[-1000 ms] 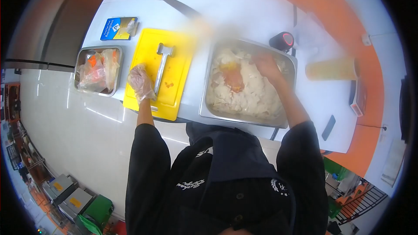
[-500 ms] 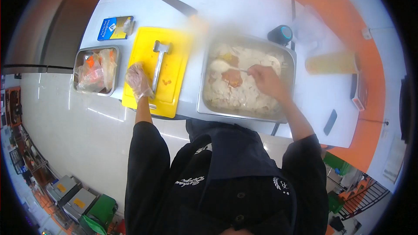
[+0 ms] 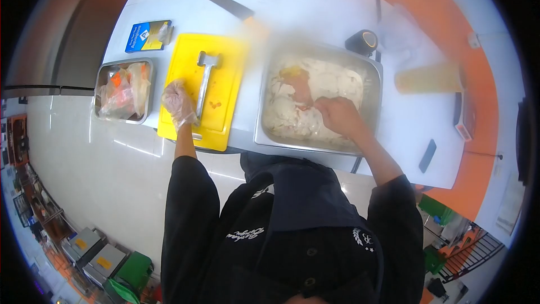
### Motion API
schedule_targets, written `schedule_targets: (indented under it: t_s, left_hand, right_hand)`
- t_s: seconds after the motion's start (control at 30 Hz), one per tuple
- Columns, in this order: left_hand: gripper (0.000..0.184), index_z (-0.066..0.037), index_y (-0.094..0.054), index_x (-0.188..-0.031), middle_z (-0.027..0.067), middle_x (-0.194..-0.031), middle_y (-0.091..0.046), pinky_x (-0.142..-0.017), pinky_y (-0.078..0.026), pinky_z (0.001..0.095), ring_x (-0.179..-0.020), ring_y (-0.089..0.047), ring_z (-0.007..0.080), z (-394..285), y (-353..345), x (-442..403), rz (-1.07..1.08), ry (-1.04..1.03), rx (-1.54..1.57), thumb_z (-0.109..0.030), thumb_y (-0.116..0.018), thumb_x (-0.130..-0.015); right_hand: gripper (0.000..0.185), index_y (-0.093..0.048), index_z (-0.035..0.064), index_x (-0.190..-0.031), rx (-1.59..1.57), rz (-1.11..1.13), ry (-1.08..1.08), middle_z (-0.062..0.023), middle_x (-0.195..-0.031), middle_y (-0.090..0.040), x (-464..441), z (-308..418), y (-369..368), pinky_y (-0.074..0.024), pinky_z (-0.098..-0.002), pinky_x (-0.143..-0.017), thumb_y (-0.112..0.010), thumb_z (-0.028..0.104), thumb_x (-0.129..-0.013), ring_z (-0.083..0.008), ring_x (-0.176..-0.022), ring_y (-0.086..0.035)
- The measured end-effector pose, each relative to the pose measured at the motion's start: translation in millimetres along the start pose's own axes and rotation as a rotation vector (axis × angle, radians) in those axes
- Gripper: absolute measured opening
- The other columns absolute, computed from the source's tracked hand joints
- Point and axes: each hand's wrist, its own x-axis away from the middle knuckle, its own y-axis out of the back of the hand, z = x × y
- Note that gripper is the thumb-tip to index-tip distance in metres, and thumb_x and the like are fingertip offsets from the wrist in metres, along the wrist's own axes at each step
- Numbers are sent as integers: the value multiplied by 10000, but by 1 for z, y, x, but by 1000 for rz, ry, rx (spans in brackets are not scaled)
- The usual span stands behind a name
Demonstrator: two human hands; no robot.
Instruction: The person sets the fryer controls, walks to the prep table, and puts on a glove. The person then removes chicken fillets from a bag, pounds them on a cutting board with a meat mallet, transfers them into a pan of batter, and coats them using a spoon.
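Note:
My left hand (image 3: 179, 102), in a clear plastic glove, is closed at the left side of the yellow cutting board (image 3: 222, 87); anything inside its fingers is hidden. Beside it on the board lies a metal meat mallet (image 3: 206, 81). Over the large metal tray (image 3: 260, 133), my bare right hand (image 3: 336, 114) is closed round the handle of a spoon, whose bowl hardly shows against the pale, creamy mixture (image 3: 337, 83). Pinkish pieces, seemingly meat (image 3: 300, 86), lie partly uncovered in the mixture, left of that hand.
A small metal tray (image 3: 150, 93) with plastic-wrapped items stands at the left, below a blue-yellow box (image 3: 147, 36). Behind the board lies a knife (image 3: 226, 5). To the right are a black round device (image 3: 361, 42), a pale roll (image 3: 427, 79) and a dark flat object (image 3: 427, 156).
My right hand has moved from the back of the large tray toward its middle and front. The spoon came into view, then became hard to see in the mixture. My left hand has stayed on the board.

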Motion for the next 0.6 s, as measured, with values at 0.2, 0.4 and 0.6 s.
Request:
schedule_targets:
  t_s: [0.2,0.4,0.6]
  left_hand:
    - [231,45,-661,-908,145,-814,-655,-675,-478,350,-739,-608,227,-1,3,-1,27,32,-18,-169,-575,-903]
    - [221,40,-662,-909,166,-861,-656,-716,-477,366,-788,-614,235,-14,4,2,-5,10,-92,-164,-575,-900]
    - [213,35,-658,-934,177,-894,-657,-725,-481,368,-809,-619,269,7,2,-4,4,-91,-199,-157,-574,-902]
  right_hand:
    - [196,-676,61,-900,-199,-50,-137,-183,-735,-641,-20,-7,4,-484,-417,-646,-535,196,-907,-363,-715,-628]
    - [201,-681,68,-888,-250,-144,-224,-190,-742,-640,-26,-21,3,-483,-458,-674,-539,210,-892,-388,-729,-619]
    - [235,-678,54,-888,-215,-256,-252,-198,-743,-642,-17,-31,3,-476,-449,-665,-529,233,-915,-380,-717,-623]
